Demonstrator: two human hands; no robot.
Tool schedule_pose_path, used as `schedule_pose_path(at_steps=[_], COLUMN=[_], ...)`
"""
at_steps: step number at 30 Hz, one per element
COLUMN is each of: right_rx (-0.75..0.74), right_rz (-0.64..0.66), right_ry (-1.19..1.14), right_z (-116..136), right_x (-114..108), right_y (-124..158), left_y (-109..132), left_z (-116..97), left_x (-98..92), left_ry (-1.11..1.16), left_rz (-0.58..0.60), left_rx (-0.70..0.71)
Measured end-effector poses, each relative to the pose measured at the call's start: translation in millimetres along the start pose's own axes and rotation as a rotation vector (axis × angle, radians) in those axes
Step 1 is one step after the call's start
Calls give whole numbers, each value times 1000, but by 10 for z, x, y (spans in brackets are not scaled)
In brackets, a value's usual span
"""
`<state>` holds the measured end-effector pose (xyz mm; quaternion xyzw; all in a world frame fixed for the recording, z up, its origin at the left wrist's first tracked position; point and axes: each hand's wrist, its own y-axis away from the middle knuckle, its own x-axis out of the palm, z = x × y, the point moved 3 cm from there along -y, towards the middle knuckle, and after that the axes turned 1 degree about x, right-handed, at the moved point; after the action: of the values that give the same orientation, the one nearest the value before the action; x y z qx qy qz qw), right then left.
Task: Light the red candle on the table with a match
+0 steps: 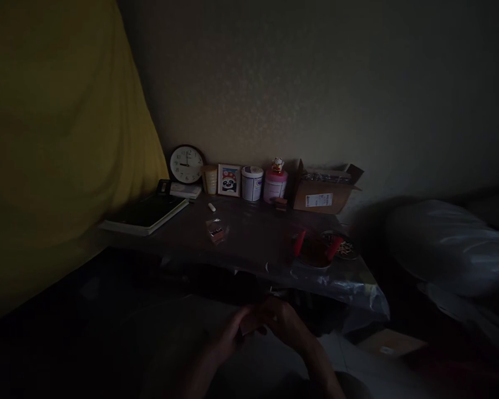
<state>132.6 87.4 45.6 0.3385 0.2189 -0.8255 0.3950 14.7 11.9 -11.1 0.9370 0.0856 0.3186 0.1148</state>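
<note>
The scene is very dark. My left hand [232,332] and my right hand [285,324] meet low in the view, below the front edge of a small table [253,244]. Their fingers curl together around a small flat thing [251,323] that I cannot make out. Both hands hover over my lap, clear of the table.
On the table stand a round clock [187,164], a cup [210,179], a panda picture [229,180], a white jar [251,183], a pink jar [275,185] and an open cardboard box [326,190]. A dark notebook [146,214], a small wrapped item [216,230] and red-handled tools [316,246] lie there. A yellow cloth [58,138] hangs left; a plastic bag [449,244] bulges right.
</note>
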Motion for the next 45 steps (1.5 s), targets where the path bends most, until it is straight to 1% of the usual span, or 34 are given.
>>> schedule_pose_path(at_steps=[5,12,17,24,31,37,45], right_rx=[-54,-38,-77,-44,-82,-77,-28], right_rz=[15,-3,7,20,37,34,-26], right_ry=[-45,-17,-20,-13,-33,-34,-139], right_z=[32,15,18,15,62,60,58], right_x=[-27,-22,-32,-15,-28,-21,-56], right_y=[22,17,11,-3,15,6,7], left_y=[-6,0,-47,-68,-48,-54,-54], left_z=[-6,13,23,56,39,77,47], left_x=[-30,-49,-70,-102,-128,-135,-140], left_ry=[-19,-37,-36,-71,-98,-105,-97], left_rz=[-14,-44,-49,-42,-62,-36,-49], left_rx=[13,0,-12,-23,-4,-29,5])
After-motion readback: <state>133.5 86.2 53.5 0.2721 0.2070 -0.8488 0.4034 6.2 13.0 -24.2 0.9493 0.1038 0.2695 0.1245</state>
